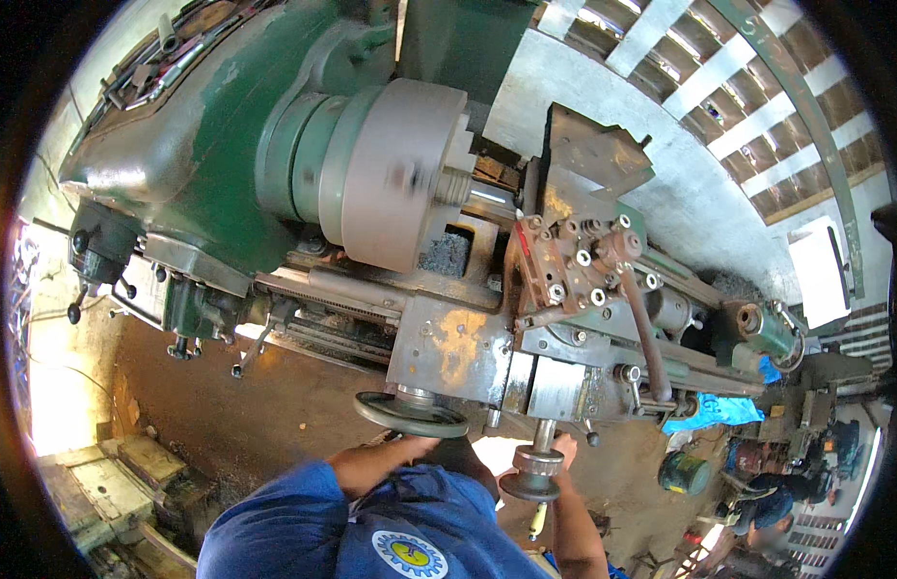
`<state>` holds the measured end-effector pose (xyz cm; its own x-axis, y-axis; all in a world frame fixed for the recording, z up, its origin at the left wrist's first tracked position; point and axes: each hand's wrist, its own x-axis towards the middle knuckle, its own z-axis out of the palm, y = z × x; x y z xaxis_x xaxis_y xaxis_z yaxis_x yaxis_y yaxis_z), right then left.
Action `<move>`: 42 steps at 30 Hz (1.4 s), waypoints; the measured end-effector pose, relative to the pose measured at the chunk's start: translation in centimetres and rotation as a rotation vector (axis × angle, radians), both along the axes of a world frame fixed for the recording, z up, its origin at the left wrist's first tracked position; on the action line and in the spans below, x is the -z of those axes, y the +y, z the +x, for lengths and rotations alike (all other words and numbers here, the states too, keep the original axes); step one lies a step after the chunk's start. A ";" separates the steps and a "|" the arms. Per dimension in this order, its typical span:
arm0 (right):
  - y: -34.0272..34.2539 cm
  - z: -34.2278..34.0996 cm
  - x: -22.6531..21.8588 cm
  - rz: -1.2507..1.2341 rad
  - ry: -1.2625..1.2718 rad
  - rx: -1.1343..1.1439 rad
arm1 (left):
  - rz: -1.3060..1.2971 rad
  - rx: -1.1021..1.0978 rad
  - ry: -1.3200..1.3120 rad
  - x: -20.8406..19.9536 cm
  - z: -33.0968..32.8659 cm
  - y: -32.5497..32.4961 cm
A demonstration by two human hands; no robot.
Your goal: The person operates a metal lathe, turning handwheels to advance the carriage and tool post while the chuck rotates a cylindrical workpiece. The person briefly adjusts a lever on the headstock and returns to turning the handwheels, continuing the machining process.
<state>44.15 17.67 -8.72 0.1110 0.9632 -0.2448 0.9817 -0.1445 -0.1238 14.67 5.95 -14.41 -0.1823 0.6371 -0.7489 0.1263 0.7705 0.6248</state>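
At a green metal lathe, the grey chuck (391, 174) looks smeared, as if turning. A short workpiece (455, 187) sticks out of its jaws. Facing it is the tool post (579, 261), with several bolts and a long clamping lever (646, 338). My left hand (410, 448) is at the underside of the large carriage handwheel (410, 413); the rim hides its fingers. Close against the right side of the smaller cross-slide handwheel (530, 482), my right hand (563, 452) appears curled, partly hidden. That wheel's pale handle (538, 521) points down.
Metal chips (447, 253) lie in the bed below the chuck. Spanners and other tools (159, 72) rest atop the headstock. To the right are the tailstock (762, 323), a blue plastic sheet (714, 412), a green bucket (685, 473) and another person (767, 507). Worn blocks (130, 463) stand at lower left.
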 end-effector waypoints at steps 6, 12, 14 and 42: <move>0.0 3.7 4.6 0.015 -0.003 -0.058 | -0.174 -0.313 -0.166 -4.7 -8.7 -6.3; 1.2 7.5 10.3 -0.123 0.100 0.033 | -0.098 -0.034 -0.130 -2.3 3.6 0.0; 1.3 8.2 10.9 -0.206 0.179 0.094 | -0.044 0.018 -0.192 2.0 -0.1 -0.4; -6.6 10.3 5.3 0.409 0.357 0.153 | 0.215 0.645 0.150 3.6 2.3 -0.9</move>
